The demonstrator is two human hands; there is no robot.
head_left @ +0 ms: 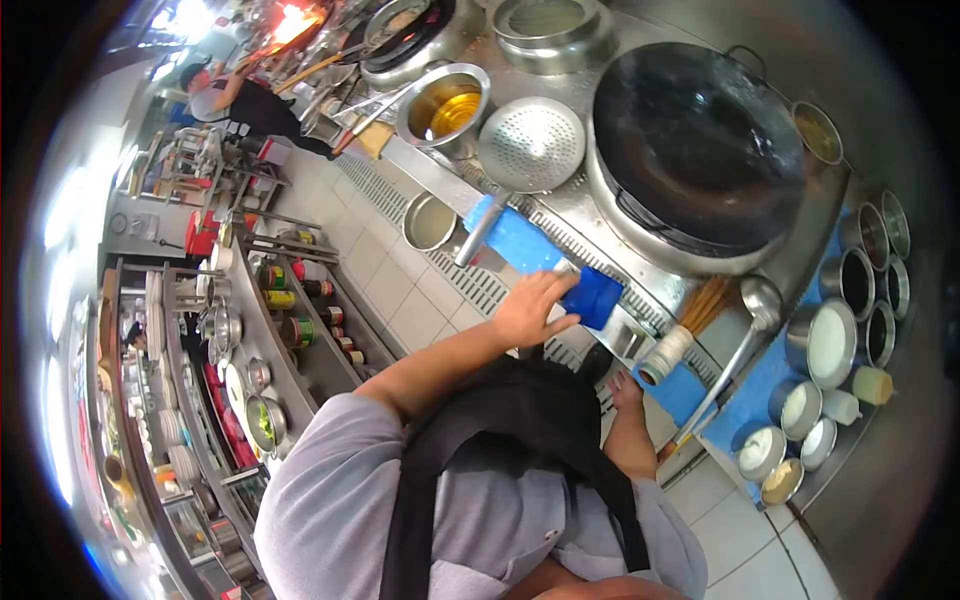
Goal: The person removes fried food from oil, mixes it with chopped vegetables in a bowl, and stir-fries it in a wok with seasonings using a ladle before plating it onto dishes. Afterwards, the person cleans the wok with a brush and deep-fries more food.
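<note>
My left hand (535, 308) is over the front edge of the stove, thumb and fingers apart, beside a dark blue object (594, 298); its fingertips reach that object's near edge. Lower and to the right, my right hand (627, 390) is by the counter edge with its fingers stretched out and nothing visible in it. A bristle brush (705, 305) with a wrapped handle lies just beyond it. The long-handled ladle (761, 300) rests to the brush's right. A perforated strainer (532, 145) sits up and left of the large dark wok (700, 150).
A metal pot (445, 108) holds yellow liquid. Several seasoning containers (832, 343) stand at the right. A small pot (430, 221) is near the front rail. At the upper left another person (255, 105) works near flames (297, 22). Shelves (270, 330) with cans and bowls line the left.
</note>
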